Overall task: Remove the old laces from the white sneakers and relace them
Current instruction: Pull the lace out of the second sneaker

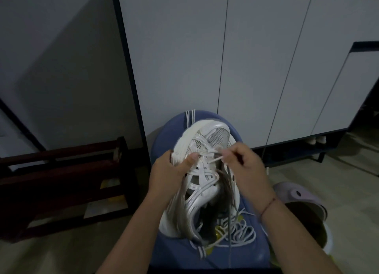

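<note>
A white sneaker lies toe-away on a blue stool in front of me. My left hand grips the sneaker's left side, thumb pressed on the upper near the eyelets. My right hand pinches the tip of a white lace that runs to the eyelets near the toe. Loose white lace lies in a tangle on the stool by the heel. A second sneaker is not visible.
White cabinet doors stand straight ahead. A dark wooden rack sits at the left on the floor. A lilac clog and a pale basin lie at the right of the stool.
</note>
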### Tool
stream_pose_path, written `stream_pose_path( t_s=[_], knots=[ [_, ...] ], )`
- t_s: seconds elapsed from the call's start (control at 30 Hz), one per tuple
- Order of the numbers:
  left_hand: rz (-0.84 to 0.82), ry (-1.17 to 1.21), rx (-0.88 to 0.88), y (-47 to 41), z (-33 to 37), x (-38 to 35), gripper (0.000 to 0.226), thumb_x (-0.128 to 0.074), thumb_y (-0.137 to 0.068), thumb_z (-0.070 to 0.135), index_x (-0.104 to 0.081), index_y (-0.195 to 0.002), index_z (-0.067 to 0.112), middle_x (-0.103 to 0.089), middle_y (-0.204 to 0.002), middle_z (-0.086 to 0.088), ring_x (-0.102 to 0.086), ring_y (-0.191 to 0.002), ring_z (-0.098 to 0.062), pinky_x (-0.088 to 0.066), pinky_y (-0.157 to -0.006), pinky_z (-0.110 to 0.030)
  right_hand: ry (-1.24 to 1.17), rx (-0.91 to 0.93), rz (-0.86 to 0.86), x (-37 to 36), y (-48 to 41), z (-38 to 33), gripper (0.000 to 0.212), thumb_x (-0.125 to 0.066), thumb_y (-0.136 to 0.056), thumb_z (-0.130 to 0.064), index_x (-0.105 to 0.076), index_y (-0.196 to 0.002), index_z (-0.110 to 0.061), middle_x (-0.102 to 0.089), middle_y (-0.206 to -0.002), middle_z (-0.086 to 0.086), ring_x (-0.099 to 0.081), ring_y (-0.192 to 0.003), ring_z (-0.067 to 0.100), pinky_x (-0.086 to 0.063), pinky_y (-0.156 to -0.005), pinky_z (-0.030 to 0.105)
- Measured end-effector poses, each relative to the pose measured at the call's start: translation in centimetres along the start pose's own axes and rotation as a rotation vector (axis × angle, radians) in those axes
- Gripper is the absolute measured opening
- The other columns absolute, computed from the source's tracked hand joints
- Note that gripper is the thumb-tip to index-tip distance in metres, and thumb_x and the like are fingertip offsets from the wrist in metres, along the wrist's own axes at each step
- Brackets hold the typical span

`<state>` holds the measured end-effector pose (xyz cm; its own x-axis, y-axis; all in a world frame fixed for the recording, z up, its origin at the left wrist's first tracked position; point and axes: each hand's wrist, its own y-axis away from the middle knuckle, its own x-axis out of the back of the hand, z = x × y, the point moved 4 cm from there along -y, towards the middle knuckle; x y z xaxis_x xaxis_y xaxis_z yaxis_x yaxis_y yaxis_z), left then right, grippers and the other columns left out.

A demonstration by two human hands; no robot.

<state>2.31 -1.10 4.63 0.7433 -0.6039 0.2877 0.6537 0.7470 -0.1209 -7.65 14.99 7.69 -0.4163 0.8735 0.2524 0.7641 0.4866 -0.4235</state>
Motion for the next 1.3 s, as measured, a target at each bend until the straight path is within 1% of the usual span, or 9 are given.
stream_pose_path(
  t_s=[0.13, 0.23, 0.33, 0.5, 0.67, 0.83, 1.0, 1.13, 1.3],
  knots=[
    [0.025, 0.056, 0.011, -0.2, 0.0, 0.3, 0.036, -0.075, -0.076, 0.051, -0.069, -0.090, 0.019, -0.075, -0.083, 0.006, -0.072, -0.078, -0.011, -0.059, -0.080, -0.045, -0.271, -0.181, 0.217, 2.5, -0.8, 1.9, 0.032, -0.053, -0.095, -0.021, -0.047, -0.071, -0.001, -0.034, -0.061, 0.010, -0.032, -0.057, 0.014, -0.031, -0.052, 0.023],
    [0.006, 0.002, -0.010, 0.0, 0.1, 0.0, 0.034, -0.074, -0.076, 0.053, -0.068, -0.089, 0.022, -0.075, -0.081, 0.008, -0.071, -0.075, -0.008, -0.059, -0.079, -0.043, -0.010, -0.167, 0.162, 2.3, -0.8, 2.6, 0.027, -0.056, -0.092, -0.023, -0.051, -0.075, -0.002, -0.047, -0.071, 0.019, -0.042, -0.062, 0.019, -0.037, -0.059, 0.028],
    [0.000, -0.043, -0.044, 0.2, 0.3, -0.2, 0.037, -0.073, -0.074, 0.058, -0.067, -0.088, 0.024, -0.074, -0.080, 0.011, -0.070, -0.074, -0.005, -0.059, -0.077, -0.040, 0.207, 0.016, 0.077, 1.2, -0.5, 1.0, 0.013, -0.058, -0.088, -0.030, -0.052, -0.078, -0.024, -0.052, -0.087, -0.001, -0.052, -0.078, 0.014, -0.042, -0.069, 0.023],
    [0.004, -0.070, -0.065, 0.2, 0.5, -0.2, 0.034, -0.073, -0.075, 0.056, -0.066, -0.084, 0.024, -0.073, -0.077, 0.009, -0.069, -0.070, -0.004, -0.059, -0.074, -0.039, 0.459, 0.195, -0.061, -0.9, 0.3, -0.3, 0.019, -0.059, -0.084, -0.042, -0.050, -0.074, -0.029, -0.050, -0.085, -0.014, -0.051, -0.085, 0.010, -0.044, -0.075, 0.025],
    [0.002, -0.022, -0.032, 0.0, 0.3, 0.2, 0.041, -0.072, -0.072, 0.058, -0.067, -0.087, 0.021, -0.074, -0.081, 0.006, -0.070, -0.077, -0.010, -0.059, -0.077, -0.041, 0.181, 0.149, 0.052, -0.1, 0.0, -0.6, 0.020, -0.062, -0.089, -0.020, -0.054, -0.071, -0.015, -0.056, -0.071, -0.007, -0.053, -0.068, 0.000, -0.040, -0.062, 0.006],
    [0.051, 0.004, -0.016, -0.5, 0.0, 1.2, 0.038, -0.074, -0.076, 0.053, -0.068, -0.089, 0.018, -0.073, -0.084, 0.006, -0.070, -0.080, -0.012, -0.059, -0.079, -0.040, 0.059, -0.010, 0.360, 5.0, -1.3, 0.9, 0.029, -0.057, -0.092, -0.018, -0.046, -0.066, -0.012, -0.044, -0.061, 0.002, -0.035, -0.053, 0.005, -0.034, -0.051, 0.016],
    [0.034, -0.009, -0.023, -0.3, 0.0, 0.7, 0.034, -0.073, -0.077, 0.051, -0.068, -0.090, 0.020, -0.073, -0.084, 0.008, -0.070, -0.081, -0.011, -0.058, -0.077, -0.037, 0.178, -0.020, 0.186, 2.8, -1.0, 1.6, 0.014, -0.058, -0.088, -0.032, -0.054, -0.077, -0.024, -0.055, -0.082, 0.002, -0.052, -0.076, 0.016, -0.044, -0.066, 0.026],
    [0.028, -0.040, -0.045, 0.0, 0.3, 0.3, 0.032, -0.074, -0.078, 0.051, -0.067, -0.085, 0.020, -0.073, -0.079, 0.007, -0.070, -0.076, -0.010, -0.058, -0.076, -0.040, 0.346, 0.139, -0.019, -0.3, -0.1, 0.2, 0.019, -0.057, -0.084, -0.044, -0.050, -0.071, -0.032, -0.048, -0.084, -0.013, -0.049, -0.084, 0.005, -0.037, -0.071, 0.016],
    [0.023, -0.049, -0.042, 0.0, 0.1, 0.2, 0.036, -0.074, -0.077, 0.053, -0.067, -0.085, 0.019, -0.074, -0.079, 0.005, -0.071, -0.075, -0.013, -0.059, -0.075, -0.043, 0.368, 0.257, 0.014, -1.1, 0.2, -0.2, 0.024, -0.060, -0.088, -0.037, -0.047, -0.069, -0.029, -0.050, -0.075, -0.013, -0.049, -0.074, 0.007, -0.042, -0.068, 0.021]
  ],
)
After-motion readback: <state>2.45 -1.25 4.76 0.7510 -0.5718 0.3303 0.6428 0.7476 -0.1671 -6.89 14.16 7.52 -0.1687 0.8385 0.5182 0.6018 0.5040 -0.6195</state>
